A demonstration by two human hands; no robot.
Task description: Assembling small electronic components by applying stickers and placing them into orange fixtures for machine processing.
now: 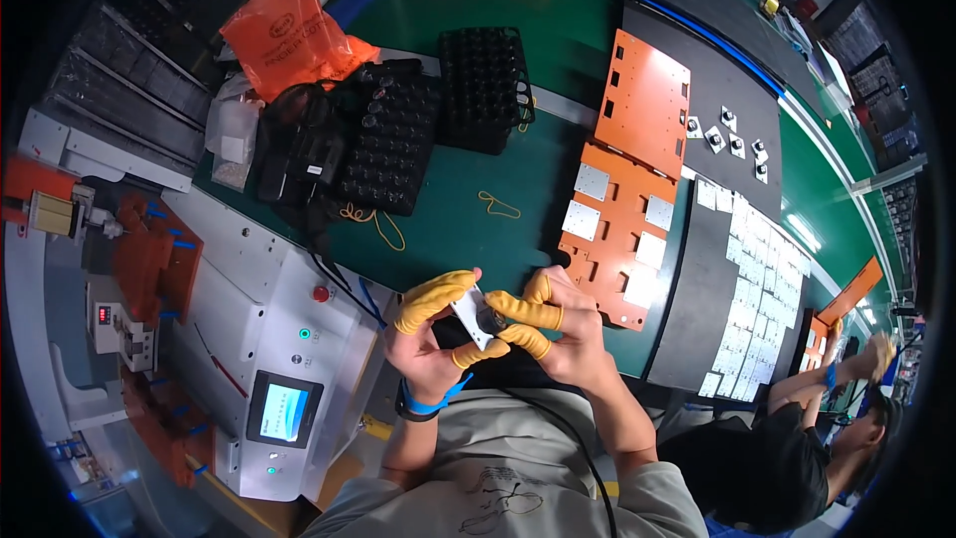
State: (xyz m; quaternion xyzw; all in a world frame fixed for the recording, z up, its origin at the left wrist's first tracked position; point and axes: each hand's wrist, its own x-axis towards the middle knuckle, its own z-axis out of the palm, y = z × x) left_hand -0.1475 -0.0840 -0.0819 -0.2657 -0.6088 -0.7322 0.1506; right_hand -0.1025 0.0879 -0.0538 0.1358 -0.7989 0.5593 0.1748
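In front of my body I hold a small silver metal plate (467,312) with a round black part (488,320) on its face. My left hand (426,347), with yellow finger cots and a blue wrist strap, is closed on the plate's left edge. From the other side, my right hand (563,334), also in yellow finger cots, closes its fingertips on the black part and partly hides it. Beyond my right hand lies an orange fixture board (609,239) carrying several silver square plates (592,181).
Black trays (390,144) and an orange bag (289,32) stand at the far left. Yellow rubber bands (498,205) lie on the green table. A machine with a screen (285,412) is on my left. To the right are rows of plates (762,289) and a co-worker (787,458).
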